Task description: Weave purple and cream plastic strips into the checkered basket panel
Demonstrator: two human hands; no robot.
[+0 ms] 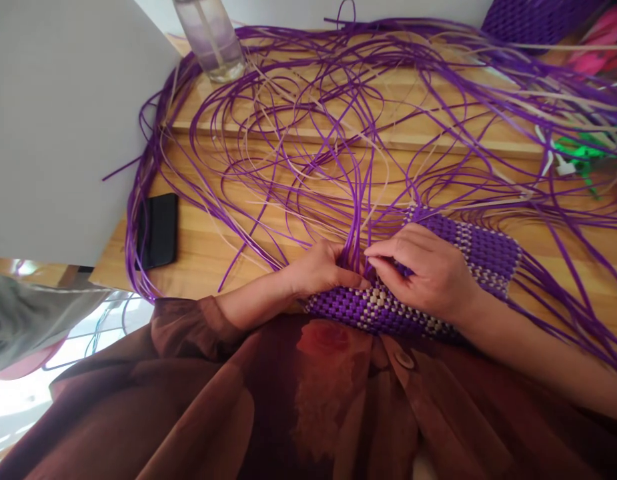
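A purple and cream woven piece (348,307) lies against my front at the near edge of the wooden table. My left hand (331,270) is closed around a bunch of purple strands (357,213) that rises from the weave, its thumb lying along the woven edge. Just to the right, my right hand (423,270) pinches a purple strand between thumb and fingertips, close above the weave. Its palm covers part of the work. Beyond that hand, another woven section (488,250) in purple with cream bands extends right, with loose strands trailing from its end.
Long loose strands (288,100) loop across the wooden table (203,267). A clear bottle (213,47) stands at the back left, and a black phone (161,230) lies at the left edge. Green ties (583,150) and a purple woven item (533,23) are at the right.
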